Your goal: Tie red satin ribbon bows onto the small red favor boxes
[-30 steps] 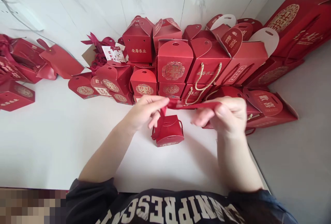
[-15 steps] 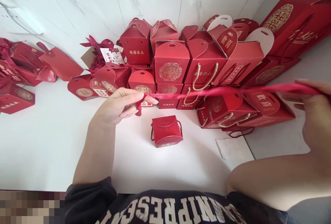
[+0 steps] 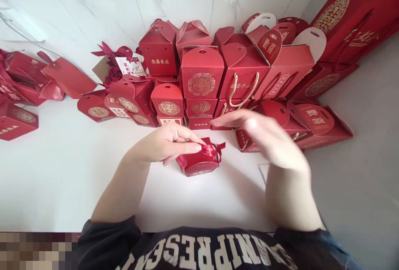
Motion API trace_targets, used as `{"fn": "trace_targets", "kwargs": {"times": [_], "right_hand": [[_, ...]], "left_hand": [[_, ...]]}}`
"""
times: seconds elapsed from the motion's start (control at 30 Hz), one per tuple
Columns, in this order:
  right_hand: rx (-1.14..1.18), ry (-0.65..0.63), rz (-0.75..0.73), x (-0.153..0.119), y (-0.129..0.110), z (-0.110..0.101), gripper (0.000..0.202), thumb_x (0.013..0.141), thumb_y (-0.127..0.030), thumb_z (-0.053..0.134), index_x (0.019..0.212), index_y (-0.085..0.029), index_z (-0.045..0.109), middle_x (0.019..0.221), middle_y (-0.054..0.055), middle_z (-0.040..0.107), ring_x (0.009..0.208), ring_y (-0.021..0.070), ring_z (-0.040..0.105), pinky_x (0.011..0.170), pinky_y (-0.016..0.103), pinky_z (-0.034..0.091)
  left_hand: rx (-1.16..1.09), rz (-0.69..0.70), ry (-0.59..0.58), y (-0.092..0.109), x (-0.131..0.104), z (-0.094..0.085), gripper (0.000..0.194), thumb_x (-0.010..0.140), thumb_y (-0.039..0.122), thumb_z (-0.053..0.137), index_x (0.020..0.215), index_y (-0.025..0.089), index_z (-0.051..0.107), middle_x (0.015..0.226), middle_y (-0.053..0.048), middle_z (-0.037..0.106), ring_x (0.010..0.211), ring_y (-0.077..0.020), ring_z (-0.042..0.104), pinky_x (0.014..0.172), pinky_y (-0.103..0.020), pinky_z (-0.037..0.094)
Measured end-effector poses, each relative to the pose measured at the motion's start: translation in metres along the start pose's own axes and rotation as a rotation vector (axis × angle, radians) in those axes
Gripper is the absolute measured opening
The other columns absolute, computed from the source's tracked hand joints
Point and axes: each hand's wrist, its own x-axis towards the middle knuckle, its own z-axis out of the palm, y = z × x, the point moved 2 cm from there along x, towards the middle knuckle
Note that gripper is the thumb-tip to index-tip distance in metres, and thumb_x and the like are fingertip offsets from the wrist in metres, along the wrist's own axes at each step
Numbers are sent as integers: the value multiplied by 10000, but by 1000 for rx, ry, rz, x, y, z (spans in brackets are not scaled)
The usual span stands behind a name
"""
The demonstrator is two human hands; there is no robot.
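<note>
My left hand is closed, pinching a crimson ribbon between thumb and fingers. The ribbon is bunched at the fingertips, with one end dangling on each side. Just beneath it, a small red gift box with an oval-cut lid flap and cord handles stands on the white table; the ribbon and my left hand hide part of its top. My right hand is up to the right of the ribbon, fingers stretched out toward the left and apart from it. It looks slightly blurred and shows nothing in its grasp.
Stacked red gift boxes line the wall behind the small box. Larger red boxes stand at the right corner. To the left are a pile of ribbon bows and more red boxes. The white table stretches left.
The ribbon, stretched between both hands before, is now bunched in my left hand above the small box. My right hand has let go and swung in from the far right.
</note>
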Motion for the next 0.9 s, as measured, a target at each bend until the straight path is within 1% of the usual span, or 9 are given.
{"fn": "trace_targets", "kwargs": {"times": [0.07,0.13,0.3,0.4,0.5,0.63,0.73,0.8,0.9], "right_hand": [[150,-239,33,20,7,23,446,983,-520,444,1008,-164,711,931,58,713,863,176,653,815,310,517],[293,-397,71,30,16,39,401,950,-489,536,856,-139,708,742,26,668,666,128,601,651,259,498],[554,-459,56,28,28,41,292,860,-368,699,696,-129,655,647,20,652,577,112,586,561,235,484],[644,-498,-94,25,27,35,209,808,-313,752,698,-154,672,706,49,709,661,149,650,647,275,533],[722,-650,-264,25,25,38,160,770,-312,789,729,-181,706,755,74,750,706,176,701,686,284,554],[906,-878,-488,24,23,51,261,649,-398,868,625,-212,687,650,55,753,620,167,724,609,216,543],[915,-961,-634,16,17,52,268,604,-383,896,597,-227,678,641,8,756,568,114,711,571,169,509],[866,-972,-761,9,9,40,264,612,-395,890,593,-237,679,671,-26,759,569,84,700,571,162,501],[718,-982,-894,-8,-4,5,300,628,-491,859,562,-264,674,681,-63,746,540,65,667,534,174,509]], "left_hand": [[3,12,-11,1,1,2,238,869,328,631,968,155,761,346,72,423,280,-46,358,333,-169,232],[2,10,-15,2,0,2,238,874,349,626,894,147,751,346,74,410,279,-44,352,332,-166,243],[-9,-38,-14,4,-3,0,288,857,394,649,721,140,654,333,75,416,285,-36,332,348,-158,263],[-31,-48,-63,4,-4,1,325,829,431,676,676,148,625,326,77,393,274,-38,330,327,-162,245],[-98,-45,-136,2,-5,1,333,797,452,703,644,165,630,351,68,403,287,-43,343,313,-161,274],[-136,-33,-175,-5,-6,-7,317,775,437,728,637,161,655,410,38,503,291,-33,332,310,-166,275],[-103,-18,-193,-11,-6,-17,319,766,423,741,612,157,655,353,40,446,275,-43,321,302,-183,228],[-93,-10,-201,-16,-7,-24,325,751,432,753,609,155,663,345,33,444,281,-50,327,306,-196,227],[-82,3,-188,-22,-7,-34,328,720,447,776,609,154,680,425,-3,552,324,-62,380,331,-206,277]]}}
